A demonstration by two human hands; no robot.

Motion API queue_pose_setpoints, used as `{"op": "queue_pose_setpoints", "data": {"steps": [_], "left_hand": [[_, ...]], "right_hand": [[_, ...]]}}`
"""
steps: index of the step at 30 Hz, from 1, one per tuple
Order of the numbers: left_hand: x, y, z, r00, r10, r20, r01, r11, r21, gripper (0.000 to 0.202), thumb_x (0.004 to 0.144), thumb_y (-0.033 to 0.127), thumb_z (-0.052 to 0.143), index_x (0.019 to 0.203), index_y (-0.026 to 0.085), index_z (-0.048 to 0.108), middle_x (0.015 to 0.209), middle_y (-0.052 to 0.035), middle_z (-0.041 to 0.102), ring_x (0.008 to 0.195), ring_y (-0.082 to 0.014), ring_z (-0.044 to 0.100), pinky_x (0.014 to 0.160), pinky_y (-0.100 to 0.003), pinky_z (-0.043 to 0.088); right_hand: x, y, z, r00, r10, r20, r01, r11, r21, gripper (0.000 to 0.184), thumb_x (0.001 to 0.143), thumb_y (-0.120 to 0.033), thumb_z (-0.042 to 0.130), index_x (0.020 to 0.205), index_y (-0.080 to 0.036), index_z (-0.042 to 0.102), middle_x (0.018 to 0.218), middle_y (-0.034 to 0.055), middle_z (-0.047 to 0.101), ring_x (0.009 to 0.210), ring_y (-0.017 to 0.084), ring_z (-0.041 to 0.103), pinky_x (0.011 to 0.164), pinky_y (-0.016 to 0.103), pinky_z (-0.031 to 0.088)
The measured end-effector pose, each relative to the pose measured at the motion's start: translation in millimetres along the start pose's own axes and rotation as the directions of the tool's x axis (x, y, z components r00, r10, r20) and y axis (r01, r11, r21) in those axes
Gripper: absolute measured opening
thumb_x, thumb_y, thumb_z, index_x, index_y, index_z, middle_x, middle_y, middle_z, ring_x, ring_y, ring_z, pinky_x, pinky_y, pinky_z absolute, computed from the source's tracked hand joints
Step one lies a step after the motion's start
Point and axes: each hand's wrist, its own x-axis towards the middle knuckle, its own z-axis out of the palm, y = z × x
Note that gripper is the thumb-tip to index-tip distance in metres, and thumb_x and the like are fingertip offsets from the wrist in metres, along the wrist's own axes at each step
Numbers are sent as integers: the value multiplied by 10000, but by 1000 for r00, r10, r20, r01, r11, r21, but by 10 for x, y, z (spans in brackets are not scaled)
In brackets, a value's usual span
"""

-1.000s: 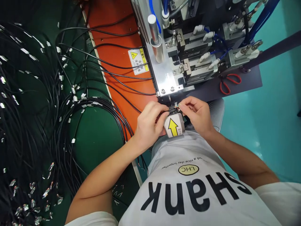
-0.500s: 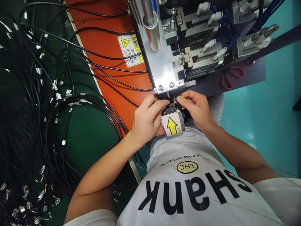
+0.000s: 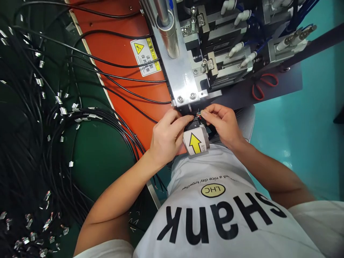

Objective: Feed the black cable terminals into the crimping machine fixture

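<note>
My left hand (image 3: 167, 135) is closed in a pinch at the front end of the metal machine plate (image 3: 185, 80); what lies between its fingertips is hidden, perhaps a cable end. Opposite it, my right hand (image 3: 224, 123) pinches several thin coloured wires (image 3: 199, 114) between thumb and forefinger. Both sets of fingertips meet over a small black fixture (image 3: 194, 124). Just below that is a rounded block (image 3: 195, 141) bearing a yellow arrow label, close to my shirt.
Black cables (image 3: 120, 80) run across the orange panel (image 3: 107, 21) into the machine. A cable coil (image 3: 96, 114) with metal ends lies on the green surface (image 3: 99, 150) at left. Red-handled scissors (image 3: 258, 91) rest at right. A warning label (image 3: 146, 57) and pneumatic cylinders (image 3: 228, 64) are further back.
The view has shifted slightly, so the machine and cables appear a little further left. Both hands hold nearly the same pose; the wires at my right fingertips have tilted slightly.
</note>
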Motion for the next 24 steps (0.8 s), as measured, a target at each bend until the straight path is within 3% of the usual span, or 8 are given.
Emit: {"op": "queue_pose_setpoints", "data": {"steps": [7,11,15,24], "left_hand": [[10,8,0,1000,-20,10,20,1000,6,287,998,288,453,1126,235,704,864,-48,577,890,-169,610,767,-283,521],[14,15,-2,1000,-8,6,8,1000,-5,277,990,264,462,1123,226,702,867,-50,574,887,-169,603,773,-281,515],[11,18,1,1000,-12,14,12,1000,20,287,994,264,447,1130,223,696,874,-52,574,883,-170,597,768,-281,511],[15,29,1,1000,-17,12,16,1000,26,293,996,282,440,1119,232,701,861,-49,567,842,-165,594,720,-269,496]], "right_hand": [[8,40,-5,1000,-25,-2,25,999,-23,211,803,-386,763,769,-203,664,713,-10,655,629,117,570,583,253,490],[-6,86,2,991,-133,-5,133,989,-61,171,832,-355,735,813,-208,650,783,-4,664,687,120,593,661,267,506],[-2,139,9,977,-213,-18,209,970,-127,161,857,-359,702,824,-217,634,811,-1,631,686,119,572,646,265,498],[8,131,16,981,-193,6,192,975,-111,191,861,-372,691,808,-217,593,782,-20,602,584,92,556,572,246,495]]}}
